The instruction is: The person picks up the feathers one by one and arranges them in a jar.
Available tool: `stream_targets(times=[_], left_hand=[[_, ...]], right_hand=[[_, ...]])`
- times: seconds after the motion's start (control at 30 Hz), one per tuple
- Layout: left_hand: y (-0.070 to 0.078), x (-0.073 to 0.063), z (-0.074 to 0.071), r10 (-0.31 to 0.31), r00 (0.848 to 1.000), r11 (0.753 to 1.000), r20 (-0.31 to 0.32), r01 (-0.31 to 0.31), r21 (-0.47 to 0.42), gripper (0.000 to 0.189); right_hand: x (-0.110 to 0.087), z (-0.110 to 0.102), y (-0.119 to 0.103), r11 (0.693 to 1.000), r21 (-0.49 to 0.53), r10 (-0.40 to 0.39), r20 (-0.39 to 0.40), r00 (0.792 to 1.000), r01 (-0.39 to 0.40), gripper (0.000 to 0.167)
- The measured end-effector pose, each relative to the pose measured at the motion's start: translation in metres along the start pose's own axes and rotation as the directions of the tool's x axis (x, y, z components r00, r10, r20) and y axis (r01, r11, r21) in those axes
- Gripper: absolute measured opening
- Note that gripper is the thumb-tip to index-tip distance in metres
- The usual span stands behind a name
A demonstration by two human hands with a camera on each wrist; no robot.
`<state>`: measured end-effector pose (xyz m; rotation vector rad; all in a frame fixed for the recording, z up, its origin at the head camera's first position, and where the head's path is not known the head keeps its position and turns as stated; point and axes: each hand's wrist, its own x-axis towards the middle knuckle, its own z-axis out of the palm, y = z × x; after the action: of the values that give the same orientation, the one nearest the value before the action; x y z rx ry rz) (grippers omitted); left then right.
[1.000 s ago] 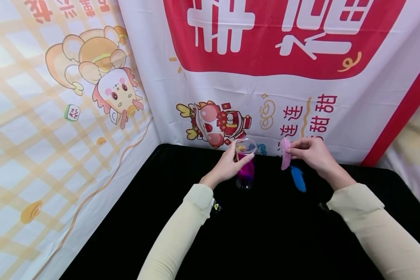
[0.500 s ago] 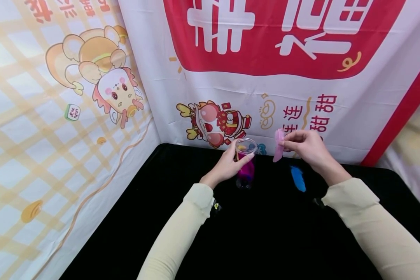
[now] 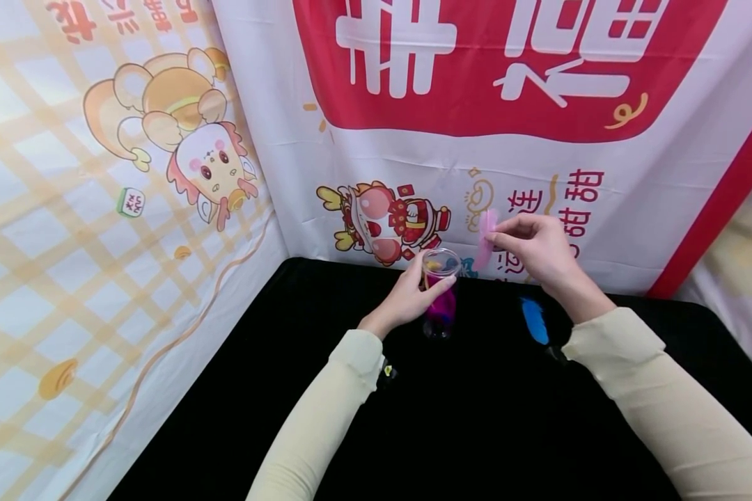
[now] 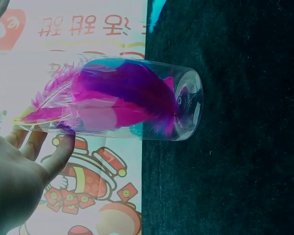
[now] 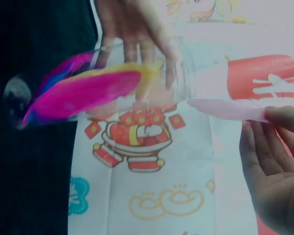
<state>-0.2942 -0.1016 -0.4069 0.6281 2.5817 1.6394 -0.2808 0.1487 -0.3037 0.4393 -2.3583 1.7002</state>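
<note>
My left hand [image 3: 409, 292] grips a clear plastic jar [image 3: 440, 306] round its upper part, and the jar stands upright on the black table. Inside it are several feathers [image 4: 122, 95] in magenta, purple, blue and yellow. Between thumb and fingertips my right hand [image 3: 542, 250] pinches a pale pink feather [image 3: 485, 240], its free end pointing down. That feather hangs above and to the right of the jar's open mouth; in the right wrist view its tip [image 5: 198, 104] lies close to the rim. A blue feather [image 3: 534, 321] lies on the table below my right hand.
A black cloth-covered table [image 3: 464, 417] spreads in front of me. At its back edge hangs a printed white and red cloth [image 3: 382, 160], with a checked cloth [image 3: 125, 278] on the left. Dark wrist-camera parts [image 3: 387, 372] sit at my cuffs.
My right hand has carried the pink feather up and to the left, closer to the jar's mouth. The left hand and the jar have stayed in place.
</note>
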Motion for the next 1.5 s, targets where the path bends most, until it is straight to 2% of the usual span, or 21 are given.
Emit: stream_targets(times=[0.2,0.4,0.73,0.93,1.1,1.3,1.5], left_hand=[[0.0,0.0,0.001,0.024,1.0,1.0,0.006,-0.024,-0.011,0.072],[-0.001,0.0,0.001,0.019,1.0,1.0,0.012,-0.018,-0.023,0.069],[-0.003,0.002,0.003,0.036,0.999,0.999,0.004,-0.036,-0.019,0.069],[-0.002,0.001,0.002,0.046,0.999,0.999,-0.001,-0.046,-0.004,0.069],[-0.001,0.001,0.002,0.054,0.999,0.999,-0.001,-0.054,-0.002,0.073],[0.0,0.002,0.002,0.045,0.999,0.999,-0.008,-0.045,0.018,0.077],[-0.001,0.001,0.003,0.035,0.999,0.999,-0.017,-0.035,0.029,0.075]], right_hand=[[0.003,0.012,-0.011,0.992,0.097,-0.078,-0.02,0.997,0.08,0.028],[0.006,0.026,-0.014,0.983,0.129,-0.126,-0.034,0.991,0.129,0.024],[0.007,0.043,-0.003,0.982,0.154,-0.117,0.022,0.993,0.112,0.021],[0.006,0.047,-0.001,0.99,0.108,-0.1,0.051,0.994,0.094,0.024],[0.006,0.049,0.004,0.996,-0.001,-0.091,0.076,0.993,0.092,0.023],[0.008,0.052,0.011,0.985,-0.12,-0.113,0.086,0.99,0.123,0.016],[0.008,0.055,0.017,0.979,-0.157,-0.115,0.101,0.988,0.13,0.011]])
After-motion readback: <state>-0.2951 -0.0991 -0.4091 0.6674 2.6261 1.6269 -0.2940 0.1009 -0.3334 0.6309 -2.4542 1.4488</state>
